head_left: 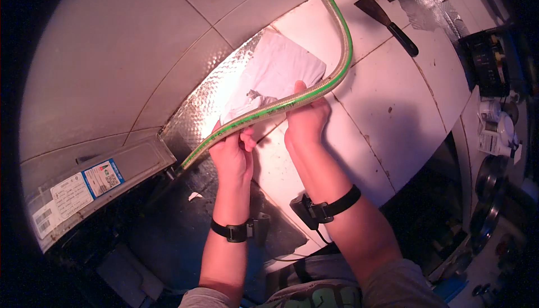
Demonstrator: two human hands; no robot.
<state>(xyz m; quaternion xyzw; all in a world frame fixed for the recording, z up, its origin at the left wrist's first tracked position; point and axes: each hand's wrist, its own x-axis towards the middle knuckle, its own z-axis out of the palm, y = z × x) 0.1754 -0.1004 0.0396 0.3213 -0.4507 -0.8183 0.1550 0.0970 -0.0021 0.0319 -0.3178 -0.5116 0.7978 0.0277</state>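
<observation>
A white cloth [284,64], spread flat at the far side and crumpled at its near left, lies over the white tiles against the wall. My right hand [307,120] grips its near right edge, with the thumb on top. My left hand [231,153] has curled fingers at the cloth's near left edge; the hose partly hides its fingertips. A clear braided hose [264,113] with a green stripe passes in front of both hands and bends upward at the right. Black straps circle both my wrists.
A scraper [387,24] with a black handle lies on the tiles at the far right. Shiny foil [193,103] lines the wall's foot. At left stands a metal panel [143,159] with labels. Pot lids [489,176] and containers [497,128] line the right side.
</observation>
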